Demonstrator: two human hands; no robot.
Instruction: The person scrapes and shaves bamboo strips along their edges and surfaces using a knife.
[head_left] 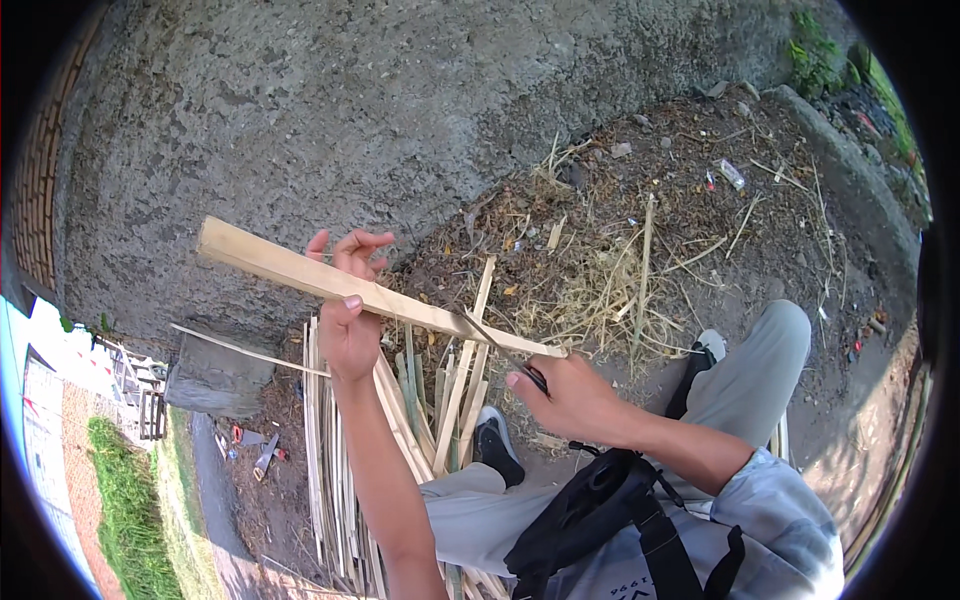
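A long pale strip of split bamboo or wood (270,258) slants across in front of me, its broad end up at the left. My left hand (350,335) grips it near the middle, thumb on the near side and fingers loosely curled behind. Closed around the dark handle of a knife is my right hand (580,398), at the strip's narrow lower right end. The knife's thin blade (492,335) lies against the strip, pointing up and left. How much of the strip's end the right hand also touches is hidden.
Below my left arm lies a pile of similar strips (340,460). Shavings (590,285) litter the soil by a rough concrete wall (320,120). Tools with red parts (265,455) lie left of the pile, near a concrete block (220,372). A black bag (590,510) hangs at my waist.
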